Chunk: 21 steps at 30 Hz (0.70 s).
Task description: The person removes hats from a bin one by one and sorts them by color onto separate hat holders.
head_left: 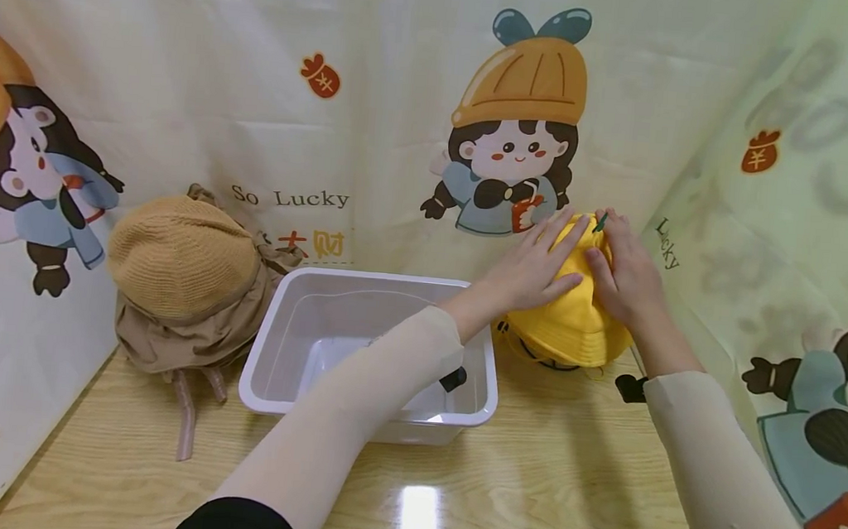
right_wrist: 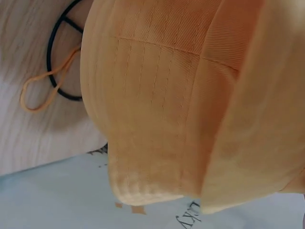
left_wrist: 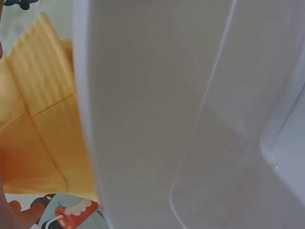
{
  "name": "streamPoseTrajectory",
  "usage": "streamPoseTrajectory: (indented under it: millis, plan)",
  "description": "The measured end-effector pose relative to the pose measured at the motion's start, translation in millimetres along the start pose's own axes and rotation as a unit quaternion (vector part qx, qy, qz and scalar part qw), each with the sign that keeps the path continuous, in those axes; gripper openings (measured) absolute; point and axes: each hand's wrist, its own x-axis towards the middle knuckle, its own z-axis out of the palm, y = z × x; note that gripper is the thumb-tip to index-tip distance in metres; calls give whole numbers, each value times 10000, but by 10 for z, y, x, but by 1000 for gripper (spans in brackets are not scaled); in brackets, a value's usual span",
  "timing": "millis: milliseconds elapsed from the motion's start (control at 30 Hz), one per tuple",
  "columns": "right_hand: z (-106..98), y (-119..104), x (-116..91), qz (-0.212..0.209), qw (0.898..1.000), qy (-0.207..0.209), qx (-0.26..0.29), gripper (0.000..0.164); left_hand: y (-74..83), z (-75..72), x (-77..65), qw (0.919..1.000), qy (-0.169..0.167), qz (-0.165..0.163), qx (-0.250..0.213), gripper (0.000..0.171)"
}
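A yellow bucket hat point(head_left: 572, 322) with a small green tip at its crown sits over a black wire stand point(right_wrist: 49, 57); part of the stand's round base shows under the brim. My left hand point(head_left: 530, 271) rests on the hat's left side, fingers spread and extended. On the opposite side my right hand point(head_left: 630, 282) lies against the crown, its fingers extended up toward the top. Stitched rows on the brim and a yellow cord loop point(right_wrist: 29, 98) appear in the right wrist view. In the left wrist view the hat point(left_wrist: 43, 129) is partly hidden behind a plastic wall.
A pale plastic bin point(head_left: 256, 376) stands on the wooden table point(head_left: 512, 479), below my left forearm. To its left, a tan knitted hat with brown cloth and hanging straps point(head_left: 180, 266) stands upright. A printed curtain point(head_left: 400, 88) encloses the back and sides.
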Motion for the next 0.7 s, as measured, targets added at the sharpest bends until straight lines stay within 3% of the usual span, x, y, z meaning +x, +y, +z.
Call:
streamPoseTrajectory:
  millis: [133, 267, 500, 700]
  plan:
    - [24, 49, 14, 275, 9995, -16, 134, 65, -9, 44, -29, 9939, -199, -191, -1065, 91]
    - [105, 93, -59, 675, 9970, 129, 344, 69, -14, 82, -54, 9846, -423, -163, -1686, 95]
    - [291, 157, -289, 1301, 9860, 702, 766, 77, 6, 152, -76, 9832, -687, -18, -1690, 100]
    - [394, 243, -385, 1670, 9796, 673, 890, 74, -8, 237, -67, 9823, -883, -30, -1651, 102]
